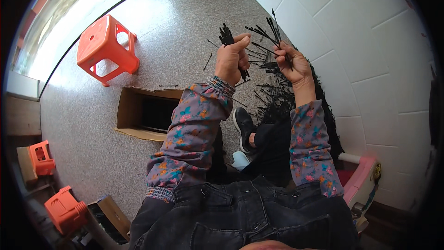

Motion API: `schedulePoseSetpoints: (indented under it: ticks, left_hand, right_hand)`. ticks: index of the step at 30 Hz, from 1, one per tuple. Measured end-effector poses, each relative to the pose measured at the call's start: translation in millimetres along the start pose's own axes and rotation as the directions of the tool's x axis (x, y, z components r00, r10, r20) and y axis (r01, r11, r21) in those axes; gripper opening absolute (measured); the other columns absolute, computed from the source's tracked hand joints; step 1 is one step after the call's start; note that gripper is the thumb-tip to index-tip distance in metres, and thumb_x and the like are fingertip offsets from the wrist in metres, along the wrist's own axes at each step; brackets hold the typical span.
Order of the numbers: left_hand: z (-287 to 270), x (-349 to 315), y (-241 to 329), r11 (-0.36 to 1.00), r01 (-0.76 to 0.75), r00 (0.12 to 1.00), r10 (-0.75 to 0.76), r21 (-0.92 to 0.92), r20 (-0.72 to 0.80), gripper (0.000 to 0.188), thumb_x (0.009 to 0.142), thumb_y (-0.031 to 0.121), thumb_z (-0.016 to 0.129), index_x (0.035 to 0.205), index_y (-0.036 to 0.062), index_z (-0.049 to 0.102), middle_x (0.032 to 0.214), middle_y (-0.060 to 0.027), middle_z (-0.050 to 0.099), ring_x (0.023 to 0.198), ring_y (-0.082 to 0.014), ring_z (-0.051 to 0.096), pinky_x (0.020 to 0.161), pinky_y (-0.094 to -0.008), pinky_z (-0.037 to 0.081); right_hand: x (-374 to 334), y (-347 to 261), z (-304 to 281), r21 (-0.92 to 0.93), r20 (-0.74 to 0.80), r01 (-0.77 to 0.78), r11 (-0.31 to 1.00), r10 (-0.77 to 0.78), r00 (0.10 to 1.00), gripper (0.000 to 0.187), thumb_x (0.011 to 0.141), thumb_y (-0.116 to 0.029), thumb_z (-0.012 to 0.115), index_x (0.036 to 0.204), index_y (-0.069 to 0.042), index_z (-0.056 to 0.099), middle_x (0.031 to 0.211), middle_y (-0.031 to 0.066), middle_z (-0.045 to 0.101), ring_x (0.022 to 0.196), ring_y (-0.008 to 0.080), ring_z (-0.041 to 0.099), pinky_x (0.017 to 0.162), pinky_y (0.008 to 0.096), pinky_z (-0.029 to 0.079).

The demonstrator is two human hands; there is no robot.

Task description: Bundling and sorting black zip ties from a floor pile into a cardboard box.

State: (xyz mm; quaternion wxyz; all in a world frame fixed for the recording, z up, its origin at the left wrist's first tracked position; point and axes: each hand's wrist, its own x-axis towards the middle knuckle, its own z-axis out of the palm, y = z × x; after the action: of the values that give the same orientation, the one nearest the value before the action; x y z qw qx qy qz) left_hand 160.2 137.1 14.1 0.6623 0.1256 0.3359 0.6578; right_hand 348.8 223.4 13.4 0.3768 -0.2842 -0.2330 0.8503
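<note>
My left hand (229, 61) is closed around a thick bundle of thin black sticks (225, 35), whose ends stick out above and below the fist. To its right, my right hand (297, 67) pinches a few more thin black sticks (269, 31), fanned out at different angles. Below both hands a large loose pile of similar black sticks (275, 95) lies on the floor along the wall. What the sticks are made of or belong to cannot be told. Patterned sleeve covers reach up both forearms.
An open cardboard box (129, 93) with a dark inside stands left of my left forearm. Farther left is an orange plastic stool (97, 48); smaller orange stools (67, 210) sit at the lower left. A white tiled wall (356, 55) bounds the right. My dark shoe (243, 127) rests beside the pile.
</note>
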Motion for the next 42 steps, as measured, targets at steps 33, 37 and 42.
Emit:
schedulePoseSetpoints:
  ticks: [33, 37, 42]
  left_hand:
    - [-4.4, -2.1, 20.6, 0.969, -0.128, 0.984, 0.097, 0.210, 0.151, 0.018, 0.091, 0.025, 0.051, 0.097, 0.0082, 0.055, 0.053, 0.0061, 0.029, 0.045, -0.0064, 0.030, 0.040, -0.0235, 0.025]
    - [1.0, -4.3, 17.5, 0.944, -0.117, 0.973, 0.046, 0.310, 0.225, 0.019, 0.092, 0.025, 0.050, 0.099, 0.0077, 0.055, 0.052, 0.0063, 0.027, 0.045, -0.0063, 0.029, 0.040, -0.0230, 0.024]
    - [-21.9, 8.8, 27.8, 0.990, -0.126, 0.972, 0.109, 0.070, 0.207, 0.020, 0.093, 0.027, 0.049, 0.092, 0.0073, 0.053, 0.054, 0.0052, 0.029, 0.045, -0.0069, 0.030, 0.039, -0.0229, 0.023]
  right_hand:
    - [-46.1, -5.4, 38.8, -0.577, 0.118, 0.089, 0.812, -0.024, 0.993, 0.016, 0.079, -0.003, 0.063, 0.093, 0.002, 0.057, 0.071, 0.0071, 0.060, 0.055, 0.0125, 0.058, 0.046, 0.0253, 0.050]
    - [-45.3, -2.4, 39.0, -0.668, 0.128, 0.081, 0.740, 0.006, 0.992, 0.017, 0.078, -0.003, 0.064, 0.092, 0.003, 0.056, 0.070, 0.0064, 0.059, 0.055, 0.0124, 0.058, 0.046, 0.0255, 0.050]
    - [-45.4, -5.2, 37.2, -0.708, 0.122, 0.082, 0.701, 0.007, 0.992, 0.017, 0.077, -0.003, 0.065, 0.091, 0.003, 0.057, 0.068, 0.0059, 0.058, 0.055, 0.0120, 0.058, 0.047, 0.0254, 0.050]
